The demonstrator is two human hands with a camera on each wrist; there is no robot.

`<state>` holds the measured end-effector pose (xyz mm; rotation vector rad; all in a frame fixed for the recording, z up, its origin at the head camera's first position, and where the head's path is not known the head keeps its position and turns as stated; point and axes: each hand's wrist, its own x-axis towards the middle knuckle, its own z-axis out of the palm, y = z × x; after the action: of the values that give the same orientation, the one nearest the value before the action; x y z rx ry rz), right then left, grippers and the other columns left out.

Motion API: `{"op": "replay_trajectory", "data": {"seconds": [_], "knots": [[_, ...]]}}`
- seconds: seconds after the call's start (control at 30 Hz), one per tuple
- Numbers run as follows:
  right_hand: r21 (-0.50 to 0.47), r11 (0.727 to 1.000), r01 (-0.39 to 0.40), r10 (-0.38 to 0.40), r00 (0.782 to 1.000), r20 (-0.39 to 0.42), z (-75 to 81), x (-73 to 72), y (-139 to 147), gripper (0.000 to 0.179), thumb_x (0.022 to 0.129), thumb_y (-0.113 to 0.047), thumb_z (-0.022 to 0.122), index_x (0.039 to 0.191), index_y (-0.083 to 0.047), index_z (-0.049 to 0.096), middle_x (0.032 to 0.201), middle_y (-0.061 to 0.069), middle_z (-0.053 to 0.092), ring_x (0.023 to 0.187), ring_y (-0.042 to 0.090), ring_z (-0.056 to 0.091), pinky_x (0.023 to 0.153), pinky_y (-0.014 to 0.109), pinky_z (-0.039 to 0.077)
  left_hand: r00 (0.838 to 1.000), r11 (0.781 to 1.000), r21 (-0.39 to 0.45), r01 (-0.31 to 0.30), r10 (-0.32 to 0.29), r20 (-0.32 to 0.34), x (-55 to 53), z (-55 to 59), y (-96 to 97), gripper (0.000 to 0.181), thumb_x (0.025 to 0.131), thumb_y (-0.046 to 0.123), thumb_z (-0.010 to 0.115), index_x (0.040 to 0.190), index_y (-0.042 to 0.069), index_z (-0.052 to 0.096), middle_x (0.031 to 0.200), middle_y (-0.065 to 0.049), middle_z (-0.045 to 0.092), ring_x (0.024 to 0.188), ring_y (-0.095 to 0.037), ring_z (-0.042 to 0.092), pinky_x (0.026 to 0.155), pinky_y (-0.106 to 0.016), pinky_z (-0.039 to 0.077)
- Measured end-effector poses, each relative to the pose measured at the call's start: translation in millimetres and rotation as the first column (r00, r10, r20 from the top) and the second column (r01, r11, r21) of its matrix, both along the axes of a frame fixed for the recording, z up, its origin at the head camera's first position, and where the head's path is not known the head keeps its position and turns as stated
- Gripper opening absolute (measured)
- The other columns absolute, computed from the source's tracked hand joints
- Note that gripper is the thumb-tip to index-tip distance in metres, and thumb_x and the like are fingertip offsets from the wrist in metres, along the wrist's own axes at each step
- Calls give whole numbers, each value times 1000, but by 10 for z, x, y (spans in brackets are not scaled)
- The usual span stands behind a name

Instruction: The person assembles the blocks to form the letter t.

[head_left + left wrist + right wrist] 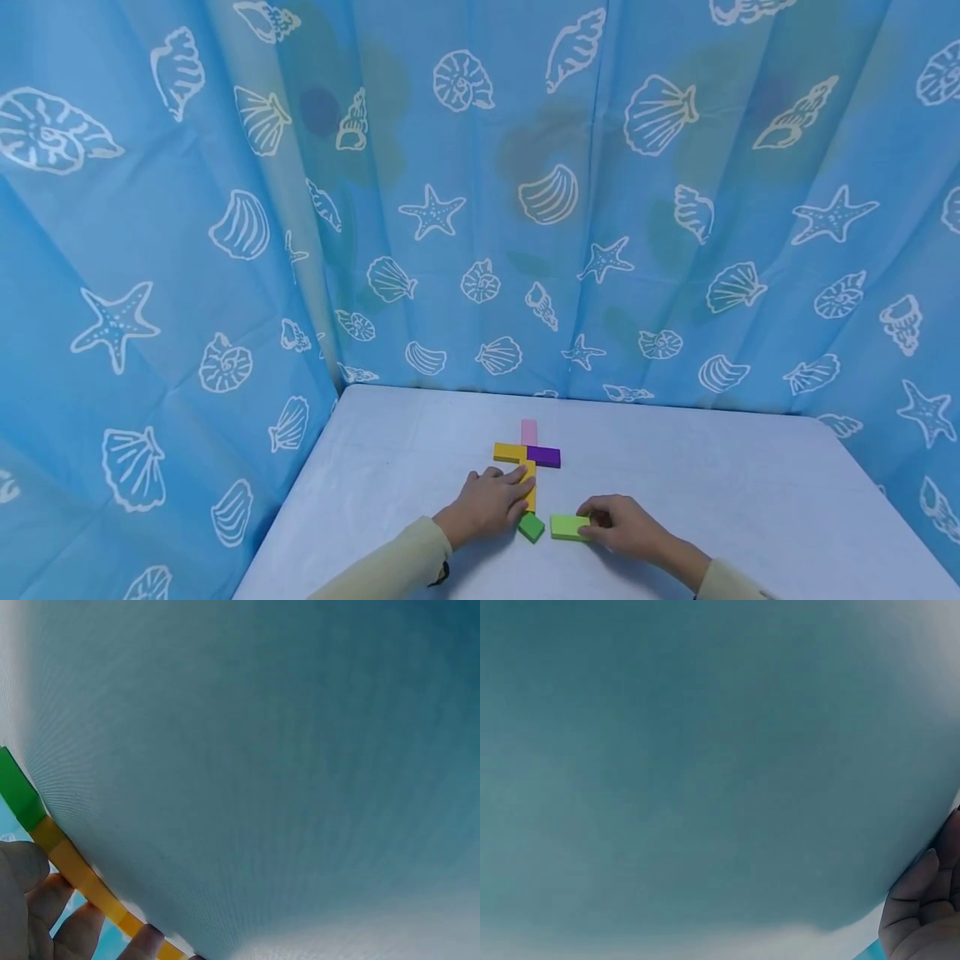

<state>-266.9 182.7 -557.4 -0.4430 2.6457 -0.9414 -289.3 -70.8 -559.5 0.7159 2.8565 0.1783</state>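
Observation:
Flat colored blocks form a cross-like figure on the white table. My left hand (487, 502) rests with fingers extended over the upright yellow block (531, 498); in the left wrist view its fingertips touch the yellow strip's side. Just below that block lies a dark green block (532, 527), turned at an angle. My right hand (626, 527) pinches the right end of a light green block (566, 527), which lies a small gap to the right of the dark green one. In the right wrist view only curled fingers (915, 889) appear at the edge, the block hidden.
Higher up the figure are a yellow block (508, 452) to the left, a purple block (545, 457) to the right and a pink block (528, 432) on top. A blue shell-patterned curtain (480, 208) encloses the white table (712, 483) at the back and sides.

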Motion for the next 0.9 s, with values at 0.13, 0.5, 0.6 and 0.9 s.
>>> {"op": "replay_trajectory", "data": {"seconds": [0.13,0.5,0.6,0.9], "knots": [[3,1000,-11,11,1000,-6,-21,-4,-14,21,87,-27,75,102,-14,73,76,-4,58,71,14,51,62,24,42,1000,1000,0,4,-4,1,3,14,-2,49,102,48,45,150,40,38,159,17,34,135,-26,47,105,-62,40],[-11,999,-43,43,999,-22,-31,-23,-23,21,88,-28,74,102,-14,72,75,-4,58,68,11,50,59,24,41,1000,1000,0,13,-13,-22,28,61,-2,48,102,47,46,150,39,40,158,16,36,133,-26,49,103,-62,42],[-17,999,-42,42,999,-8,-31,-21,-28,21,87,-29,74,102,-14,72,75,-4,58,69,12,50,59,24,41,1000,1000,-3,9,-9,-19,26,54,-3,48,102,47,46,150,39,40,158,16,35,133,-26,49,104,-62,42],[-11,999,-37,37,999,-8,-44,-14,-29,22,87,-30,75,101,-14,72,75,-4,57,69,12,50,59,24,40,1000,1000,-1,9,-9,-16,30,50,2,48,102,47,46,149,40,40,158,17,36,133,-26,49,104,-61,42]]}}
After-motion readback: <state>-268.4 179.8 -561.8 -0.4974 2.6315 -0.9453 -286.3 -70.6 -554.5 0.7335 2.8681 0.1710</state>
